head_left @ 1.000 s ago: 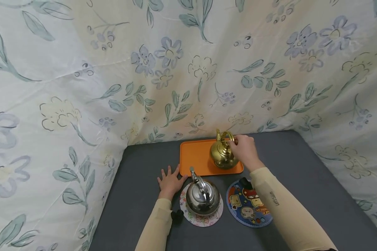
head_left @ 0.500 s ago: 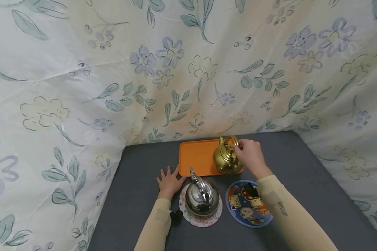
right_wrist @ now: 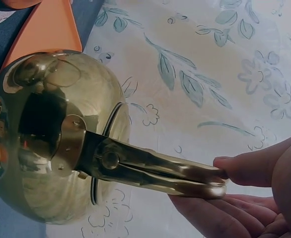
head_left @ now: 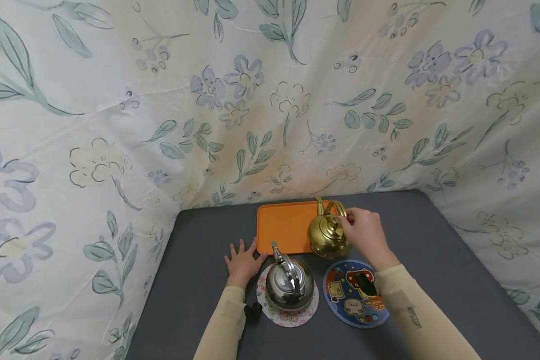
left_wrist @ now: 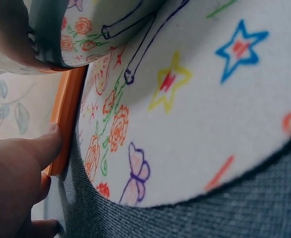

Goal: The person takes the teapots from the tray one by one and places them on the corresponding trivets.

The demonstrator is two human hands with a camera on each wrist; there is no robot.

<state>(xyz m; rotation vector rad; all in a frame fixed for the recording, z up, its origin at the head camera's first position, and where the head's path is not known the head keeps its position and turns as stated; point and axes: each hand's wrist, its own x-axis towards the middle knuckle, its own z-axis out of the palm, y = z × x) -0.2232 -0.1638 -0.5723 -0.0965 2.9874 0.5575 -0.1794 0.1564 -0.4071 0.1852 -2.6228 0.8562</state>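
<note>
Over the near right edge of the orange tray [head_left: 283, 225] now, my gold kettle [head_left: 326, 237] has come off the tray's middle and hangs just above the blue cartoon mat [head_left: 353, 295]. My right hand [head_left: 364, 232] pinches its handle, fingers curled round. My left hand [head_left: 243, 260] stays flat, fingers spread, touching the tray's near left corner beside the silver kettle [head_left: 290, 285] on its flowered mat [left_wrist: 185, 114]. Looks like a set-down on blue is close.

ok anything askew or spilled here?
Nothing spilled or damaged. Only oddity: the gold kettle hangs from the right hand by its handle, overlapping the orange tray edge above the blue coaster. The silver kettle sits upright on its floral coaster.
</note>
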